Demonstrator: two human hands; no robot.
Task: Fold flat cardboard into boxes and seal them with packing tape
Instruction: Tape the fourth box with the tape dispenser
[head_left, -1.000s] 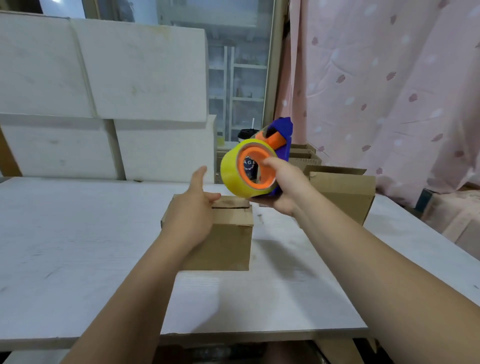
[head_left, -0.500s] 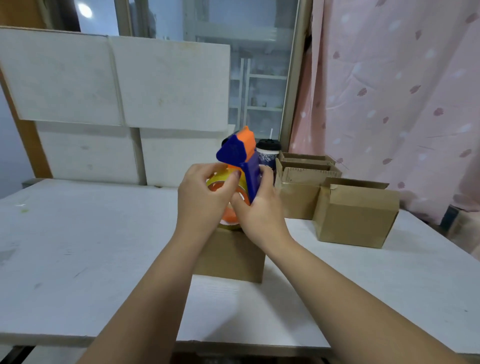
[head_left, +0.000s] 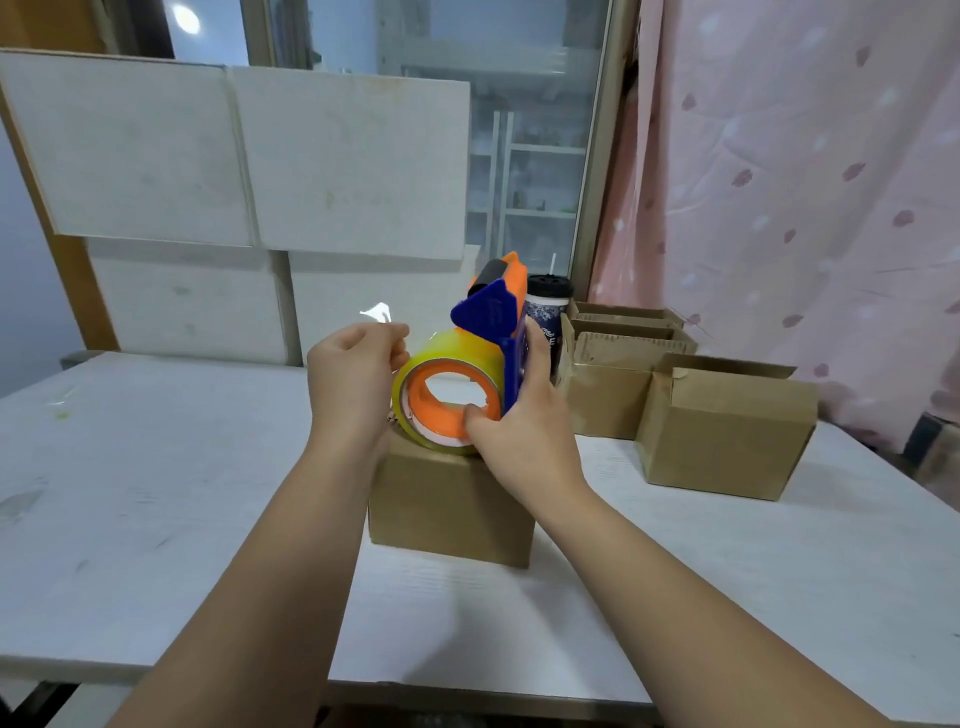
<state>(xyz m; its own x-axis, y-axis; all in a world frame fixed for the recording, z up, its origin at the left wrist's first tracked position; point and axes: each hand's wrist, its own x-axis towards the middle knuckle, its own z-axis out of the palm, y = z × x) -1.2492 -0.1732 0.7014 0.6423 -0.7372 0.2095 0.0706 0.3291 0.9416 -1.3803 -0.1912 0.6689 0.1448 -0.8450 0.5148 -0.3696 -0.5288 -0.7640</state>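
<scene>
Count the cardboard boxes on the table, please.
4. The centre box sits below the tape dispenser; the right box stands apart; two back boxes stand beside the cup. More may be hidden behind them.

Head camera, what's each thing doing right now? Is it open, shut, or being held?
Blue and orange tape dispenser with yellow roll: gripped by the right hand.
Clear tape end: peeled loose, pinched by the left hand.
Small brown cardboard box in front: upright on the white table, top mostly hidden.
Brown cardboard boxes at right: flaps open.
Black-lidded cup: lid on.
</scene>
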